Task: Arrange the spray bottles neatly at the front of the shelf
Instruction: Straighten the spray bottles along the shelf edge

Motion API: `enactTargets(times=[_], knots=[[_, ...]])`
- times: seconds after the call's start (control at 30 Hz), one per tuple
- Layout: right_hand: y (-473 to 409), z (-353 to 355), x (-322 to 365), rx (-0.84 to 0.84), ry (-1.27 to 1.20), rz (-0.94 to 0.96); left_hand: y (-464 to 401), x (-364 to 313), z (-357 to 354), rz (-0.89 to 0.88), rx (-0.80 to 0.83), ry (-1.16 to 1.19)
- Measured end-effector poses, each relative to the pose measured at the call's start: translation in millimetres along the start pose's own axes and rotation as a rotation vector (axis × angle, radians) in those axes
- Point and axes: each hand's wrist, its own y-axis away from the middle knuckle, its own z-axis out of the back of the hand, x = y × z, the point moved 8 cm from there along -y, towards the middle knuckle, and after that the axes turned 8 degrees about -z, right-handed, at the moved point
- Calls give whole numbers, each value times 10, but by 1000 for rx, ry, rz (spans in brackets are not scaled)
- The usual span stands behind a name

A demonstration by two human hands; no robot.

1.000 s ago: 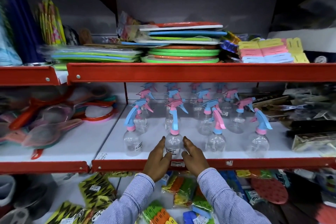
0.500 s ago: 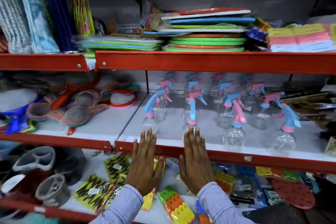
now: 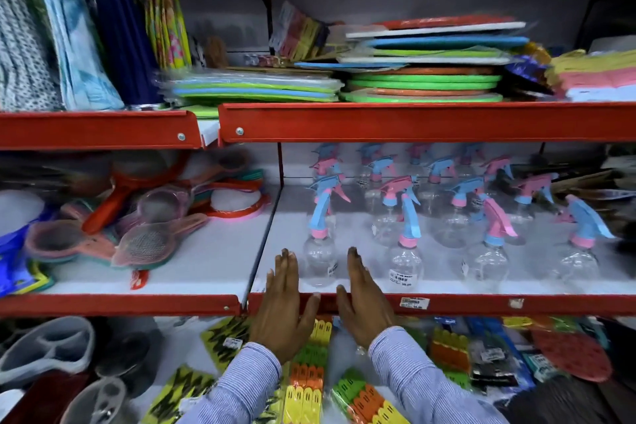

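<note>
Several clear spray bottles with pink and blue trigger heads stand on the white middle shelf [image 3: 447,287]. The front row holds a leftmost bottle [image 3: 318,260], then a second [image 3: 406,263], a third [image 3: 487,260] and one at far right [image 3: 578,258]; more stand in rows behind. My left hand [image 3: 284,303] and my right hand [image 3: 364,299] are flat with fingers straight, one on each side of the leftmost bottle, fingertips past the red shelf edge. Neither hand touches the bottle.
A red upper shelf edge [image 3: 413,122] hangs just above the bottle heads, stacked with coloured mats [image 3: 423,86]. Strainers [image 3: 144,241] fill the shelf section to the left. Packets of clothes pegs [image 3: 306,385] lie on the shelf below my wrists.
My hands let go of the second front bottle, drew back and shifted left; they now flank the leftmost bottle. The view has also swung left.
</note>
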Motion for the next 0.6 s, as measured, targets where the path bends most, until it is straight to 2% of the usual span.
enactTargets(times=[0.1, 0.23, 0.43, 0.6], knots=[[-143, 1, 4, 32, -125, -123, -121, 57, 40, 7, 20, 225], [-289, 15, 19, 103, -186, -198, -273, 90, 92, 118, 16, 456], [-265, 26, 89, 137, -212, -182, -265, -18, 172, 43, -43, 506], [-136, 60, 77, 129, -229, -159, -176, 4, 100, 101, 2, 494]])
